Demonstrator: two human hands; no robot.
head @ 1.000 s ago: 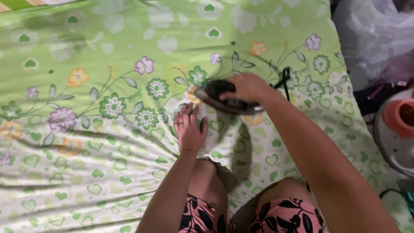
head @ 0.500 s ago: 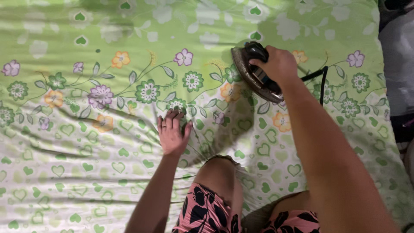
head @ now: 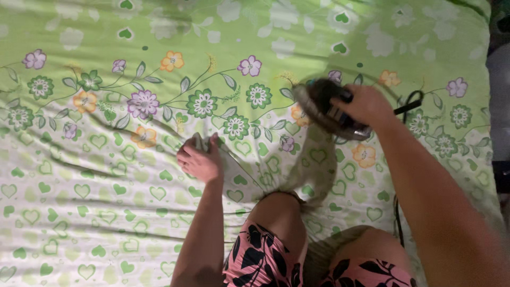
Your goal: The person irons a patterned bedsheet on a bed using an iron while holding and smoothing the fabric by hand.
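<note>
A green bed sheet (head: 106, 175) printed with flowers and hearts lies spread before me, creased in several places. My right hand (head: 367, 104) grips the dark handle of a clothes iron (head: 324, 110), which is tilted on the sheet with its metal soleplate showing. The iron's black cord (head: 410, 103) loops off to the right of that hand. My left hand (head: 200, 159) is closed on a pinched fold of the sheet, left of the iron. My knees in pink and black patterned shorts (head: 263, 260) are at the bottom, partly under the sheet.
The sheet's right edge runs down the far right, with a dark area and a pale object (head: 498, 74) beyond it. Long creases cross the sheet at lower left.
My left hand went from lying flat on the sheet to pinching up a fold of it. The iron came back down and to the right, and the view shifted left.
</note>
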